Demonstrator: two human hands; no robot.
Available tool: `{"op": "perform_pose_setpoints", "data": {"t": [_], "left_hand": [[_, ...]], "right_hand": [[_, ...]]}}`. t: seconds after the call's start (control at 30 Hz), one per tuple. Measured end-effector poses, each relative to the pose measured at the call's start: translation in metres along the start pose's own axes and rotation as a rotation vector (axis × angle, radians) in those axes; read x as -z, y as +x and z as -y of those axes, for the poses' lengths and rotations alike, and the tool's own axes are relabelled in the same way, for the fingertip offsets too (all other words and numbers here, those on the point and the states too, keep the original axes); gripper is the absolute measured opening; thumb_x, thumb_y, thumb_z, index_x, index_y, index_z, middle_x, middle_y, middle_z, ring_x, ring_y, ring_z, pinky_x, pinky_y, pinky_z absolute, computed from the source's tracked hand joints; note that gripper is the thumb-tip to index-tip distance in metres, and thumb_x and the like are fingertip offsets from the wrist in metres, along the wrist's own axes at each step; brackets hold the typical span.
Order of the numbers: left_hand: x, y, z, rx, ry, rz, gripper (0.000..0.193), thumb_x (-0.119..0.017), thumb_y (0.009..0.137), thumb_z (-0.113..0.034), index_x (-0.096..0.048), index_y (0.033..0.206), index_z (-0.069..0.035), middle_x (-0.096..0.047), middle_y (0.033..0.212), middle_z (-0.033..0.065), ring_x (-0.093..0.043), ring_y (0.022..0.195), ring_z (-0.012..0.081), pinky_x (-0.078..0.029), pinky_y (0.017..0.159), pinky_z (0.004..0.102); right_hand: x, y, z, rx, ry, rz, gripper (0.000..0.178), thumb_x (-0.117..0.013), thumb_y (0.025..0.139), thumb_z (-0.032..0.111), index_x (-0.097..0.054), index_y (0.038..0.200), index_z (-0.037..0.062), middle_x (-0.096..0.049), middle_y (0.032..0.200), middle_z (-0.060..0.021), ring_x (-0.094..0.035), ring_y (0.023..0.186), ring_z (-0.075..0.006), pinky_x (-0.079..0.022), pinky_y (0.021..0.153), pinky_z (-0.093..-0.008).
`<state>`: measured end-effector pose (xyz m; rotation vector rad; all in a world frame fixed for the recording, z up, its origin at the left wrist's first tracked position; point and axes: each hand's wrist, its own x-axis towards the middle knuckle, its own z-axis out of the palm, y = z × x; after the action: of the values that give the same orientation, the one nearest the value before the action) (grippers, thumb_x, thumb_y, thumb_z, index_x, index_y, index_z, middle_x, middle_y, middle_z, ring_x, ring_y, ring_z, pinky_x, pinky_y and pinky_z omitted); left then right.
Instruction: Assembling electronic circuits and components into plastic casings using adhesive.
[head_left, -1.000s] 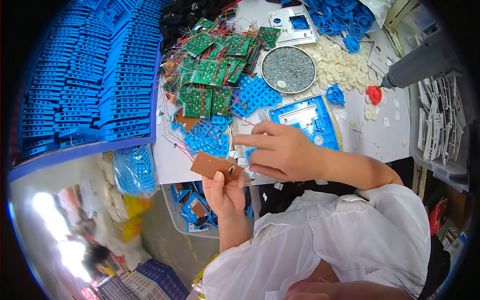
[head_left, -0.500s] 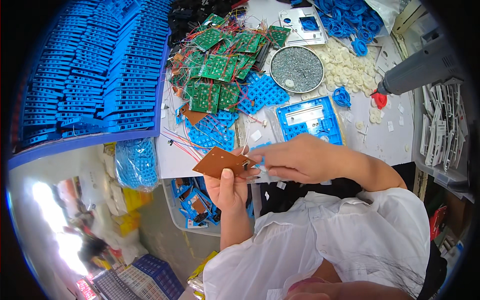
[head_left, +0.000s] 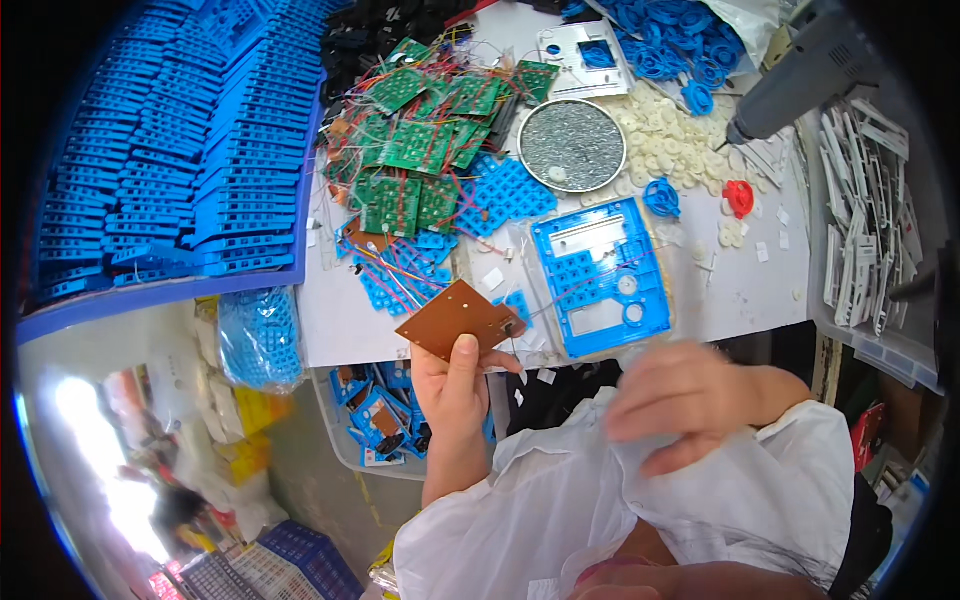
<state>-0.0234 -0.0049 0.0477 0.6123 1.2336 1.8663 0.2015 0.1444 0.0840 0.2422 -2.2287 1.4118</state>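
My left hand (head_left: 452,395) grips a brown circuit board (head_left: 455,316) near the table's front edge, thumb on its bare face, fingers underneath. Wires trail from the board, and a small dark part sits at its right corner. My right hand (head_left: 675,395) is off the board, in front of my white shirt and blurred by motion; whether it holds anything is unclear. Beyond it lies a blue plastic housing (head_left: 652,283), face down, with a blue keypad piece (head_left: 572,270) inside it and a thin wire across it.
Wired green circuit boards (head_left: 418,145) are heaped at the back left, beside a round dish of small screws (head_left: 572,145) and white plastic discs (head_left: 665,140). A grey power screwdriver (head_left: 800,80) hangs at right. Bins hold blue housings (head_left: 250,150) and white parts (head_left: 865,220).
My right hand has left the board and moved right and toward my body. The view has shifted slightly, and more of the blue housing shows. My left hand still holds the board.
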Motion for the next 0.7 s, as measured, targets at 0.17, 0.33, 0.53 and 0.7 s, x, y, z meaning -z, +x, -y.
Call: {"op": "perform_pose_setpoints", "data": {"t": [0.17, 0.33, 0.53, 0.7], "left_hand": [[-0.031, -0.004, -0.007, 0.148, -0.075, 0.150, 0.039, -0.056, 0.103, -0.016, -0.044, 0.132, 0.008, -0.067, 0.110, 0.0291, -0.072, 0.092, 0.0340, -0.059, 0.053, 0.0311], [-0.043, -0.022, -0.015, 0.318, 0.108, 0.369, 0.031, -0.050, 0.104, -0.002, -0.046, 0.134, 0.003, -0.063, 0.121, 0.0148, -0.062, 0.093, 0.0137, -0.052, 0.075, 0.0263], [-0.029, -0.025, 0.002, 0.344, 0.231, 0.340, 0.026, -0.053, 0.105, -0.006, -0.049, 0.129, 0.002, -0.067, 0.107, 0.0104, -0.059, 0.077, 0.0078, -0.050, 0.066, 0.0236], [-0.024, -0.022, 0.013, 0.354, 0.321, 0.356, 0.025, -0.054, 0.105, -0.006, -0.051, 0.128, 0.002, -0.068, 0.103, 0.0092, -0.056, 0.071, 0.0066, -0.049, 0.062, 0.0225]], "right_hand": [[-0.037, 0.002, -0.047, -0.232, -0.029, -0.103, 0.079, -0.085, 0.080, 0.040, -0.053, 0.142, 0.0028, -0.058, 0.133, -0.0183, -0.064, 0.097, -0.0310, -0.052, 0.091, -0.0413], [-0.029, 0.004, -0.060, -0.360, 0.916, -0.029, 0.104, -0.082, 0.083, 0.050, -0.029, 0.158, 0.0008, -0.041, 0.154, -0.0172, -0.058, 0.115, -0.0261, -0.049, 0.096, -0.0437], [-0.018, -0.019, -0.069, -0.438, 1.094, -0.157, 0.060, -0.072, 0.095, 0.030, -0.055, 0.145, 0.0003, -0.058, 0.143, -0.0135, -0.051, 0.136, -0.0240, -0.037, 0.115, -0.0413], [-0.016, -0.013, -0.066, -0.714, 0.898, -0.305, 0.027, -0.072, 0.095, 0.012, -0.074, 0.119, -0.0002, -0.073, 0.120, -0.0117, -0.069, 0.107, -0.0175, -0.055, 0.093, -0.0327]]}}
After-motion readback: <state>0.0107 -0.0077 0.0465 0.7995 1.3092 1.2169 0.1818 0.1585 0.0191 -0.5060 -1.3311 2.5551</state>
